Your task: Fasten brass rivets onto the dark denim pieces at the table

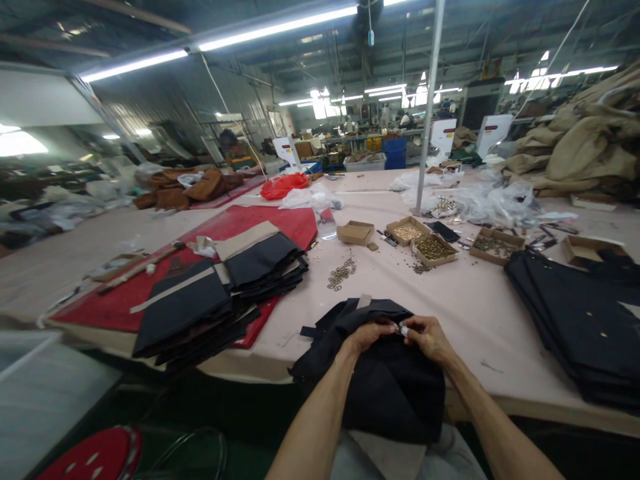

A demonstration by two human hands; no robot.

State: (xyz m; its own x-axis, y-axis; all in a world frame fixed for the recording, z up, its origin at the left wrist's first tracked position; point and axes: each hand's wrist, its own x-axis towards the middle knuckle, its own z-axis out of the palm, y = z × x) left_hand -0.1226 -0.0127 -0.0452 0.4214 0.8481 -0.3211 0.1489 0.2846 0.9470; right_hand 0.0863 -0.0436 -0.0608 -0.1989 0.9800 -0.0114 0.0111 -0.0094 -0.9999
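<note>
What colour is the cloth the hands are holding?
The cloth is mostly black, clearest in the head view.

Both bare forearms are extended forward, left forearm (317, 420) across the left side of the black fabric (383, 403), right forearm (485, 407) off its right side, wrists bent inward, left hand (367, 335) and right hand (427, 338) held over its upper part, fingers curled, fingertips (389, 329) pinched close together.

Two hands (371, 335) (429, 339), one red stool (93, 457), at least five open cardboard boxes (353, 236)
</note>
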